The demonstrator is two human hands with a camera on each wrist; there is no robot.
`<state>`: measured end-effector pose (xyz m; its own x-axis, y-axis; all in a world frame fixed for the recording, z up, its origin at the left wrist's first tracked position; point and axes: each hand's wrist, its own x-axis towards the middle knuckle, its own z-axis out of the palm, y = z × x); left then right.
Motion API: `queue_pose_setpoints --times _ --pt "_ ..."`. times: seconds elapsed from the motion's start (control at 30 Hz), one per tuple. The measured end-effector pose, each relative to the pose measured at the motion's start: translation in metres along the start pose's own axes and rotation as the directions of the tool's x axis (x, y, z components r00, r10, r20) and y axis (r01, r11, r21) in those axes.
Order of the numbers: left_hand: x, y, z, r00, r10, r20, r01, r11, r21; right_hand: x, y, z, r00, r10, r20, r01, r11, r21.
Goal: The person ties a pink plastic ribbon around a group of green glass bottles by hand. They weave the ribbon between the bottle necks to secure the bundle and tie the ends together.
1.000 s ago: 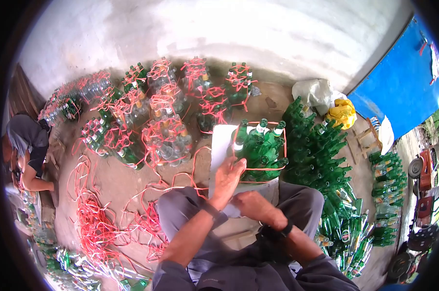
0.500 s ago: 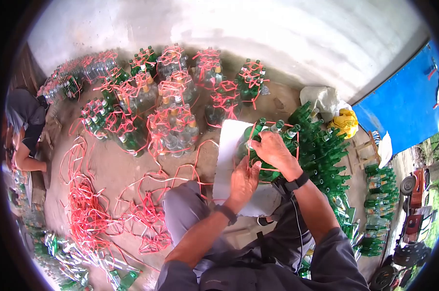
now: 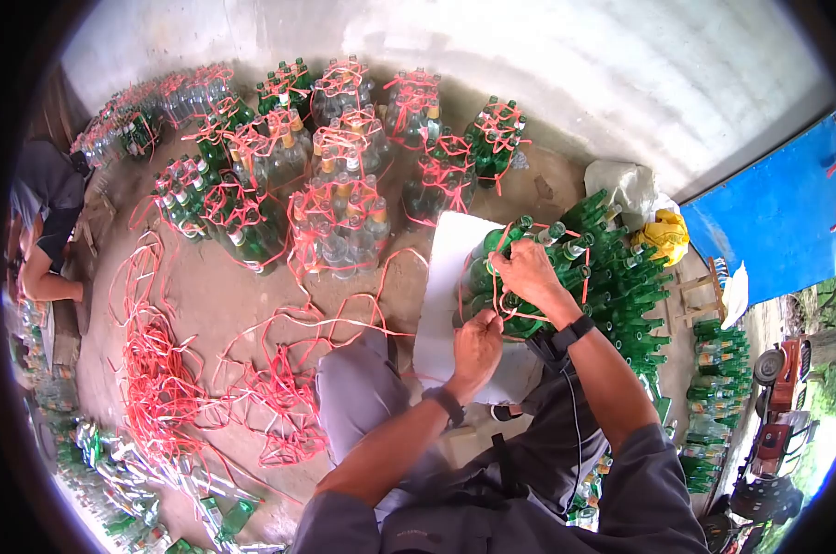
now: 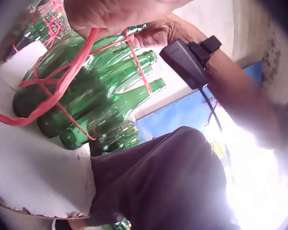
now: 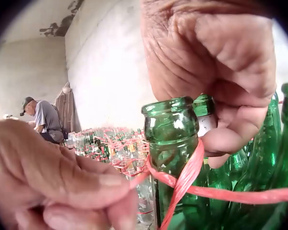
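Bottles [image 4: 117,105] of translucent green glass, cylindrical with tapered necks and ringed lips, stand grouped on the white counter [image 4: 43,167] in front of the person. The counter has a smooth face and a chipped, ragged edge. Twine [image 4: 62,88], a flat pink-red strip with a creased, fibrous surface, encircles the group and crosses itself at one neck. Fingers of the left hand [image 3: 478,355] pinch one length of it; fingers of the right hand [image 3: 529,275] are curled beside that neck and grip another strand, their exact contact partly covered. On the floor [image 3: 205,295] lies a loose tangle [image 3: 164,402] of similar strip, near tied bundles [image 3: 339,242] of clear glass. In the head view the right hand masks several necks, so the group's count cannot be told. The left wrist view crops the left hand at the top; glare whites out its lower right.
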<state>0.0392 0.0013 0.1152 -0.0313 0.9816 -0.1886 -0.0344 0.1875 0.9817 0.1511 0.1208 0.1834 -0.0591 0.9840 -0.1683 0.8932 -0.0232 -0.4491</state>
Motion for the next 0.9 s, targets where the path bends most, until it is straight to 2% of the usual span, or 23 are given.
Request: queue_pose_setpoints --times 0.1,0.17,0.2,0.27,0.4,0.47,0.57,0.6,0.63,0.73,0.77,0.8,0.83,0.9 --pt "0.003 -0.001 -0.001 0.998 0.021 0.056 -0.021 1.000 -0.007 -0.001 -0.006 0.000 0.998 -0.010 0.068 0.007 0.999 0.038" --pt "0.004 -0.001 -0.002 0.997 0.026 0.075 -0.026 1.000 0.002 0.003 -0.001 0.010 0.998 0.054 -0.029 -0.052 0.996 0.074" --pt "0.004 -0.003 -0.002 0.996 0.035 0.081 -0.034 0.999 -0.014 0.004 0.002 0.014 0.998 0.056 -0.028 -0.054 0.996 0.075" --pt "0.004 -0.007 -0.002 0.995 0.042 0.089 -0.039 0.999 -0.029 0.006 0.009 0.021 0.994 0.040 -0.102 -0.040 0.999 0.004" --pt "0.007 -0.017 0.001 0.992 0.090 0.088 -0.090 0.996 -0.001 0.002 0.000 0.021 0.997 0.048 -0.059 -0.047 0.999 0.016" --pt "0.007 -0.024 0.005 0.991 0.113 0.075 -0.112 0.994 -0.012 0.000 0.000 0.023 0.951 -0.221 -0.215 0.195 0.972 -0.134" --pt "0.006 -0.026 0.005 0.993 0.092 0.078 -0.087 0.995 -0.057 -0.001 -0.004 0.020 0.977 -0.149 -0.156 0.146 0.989 -0.028" --pt "0.007 -0.029 0.005 0.994 0.065 0.087 -0.053 0.989 -0.138 -0.001 -0.006 0.021 0.970 -0.147 -0.195 0.129 0.987 -0.100" --pt "0.008 -0.031 0.007 0.994 0.041 0.100 -0.018 0.976 -0.217 -0.003 -0.007 0.022 0.973 -0.122 -0.198 0.109 0.991 -0.073" --pt "0.008 -0.032 0.005 0.988 -0.007 0.157 0.047 0.968 -0.248 -0.006 -0.010 0.021 0.965 -0.107 -0.240 0.078 0.989 -0.128" --pt "0.008 -0.031 0.004 0.981 -0.041 0.189 0.091 0.959 -0.268 -0.006 -0.010 0.018 0.981 -0.083 -0.177 0.072 0.995 -0.068" --pt "0.006 -0.024 0.002 0.980 -0.070 0.185 0.109 0.972 -0.210 -0.007 -0.010 0.014 0.992 -0.065 -0.110 0.064 0.998 -0.007" --pt "0.005 -0.015 0.000 0.979 -0.064 0.192 0.104 0.972 -0.210 -0.008 -0.008 0.007 0.991 -0.061 -0.119 0.061 0.998 -0.009" --pt "0.002 -0.002 -0.003 0.971 -0.124 0.206 0.158 0.974 -0.162 -0.009 0.003 -0.010 0.972 -0.233 -0.026 0.230 0.968 -0.098"
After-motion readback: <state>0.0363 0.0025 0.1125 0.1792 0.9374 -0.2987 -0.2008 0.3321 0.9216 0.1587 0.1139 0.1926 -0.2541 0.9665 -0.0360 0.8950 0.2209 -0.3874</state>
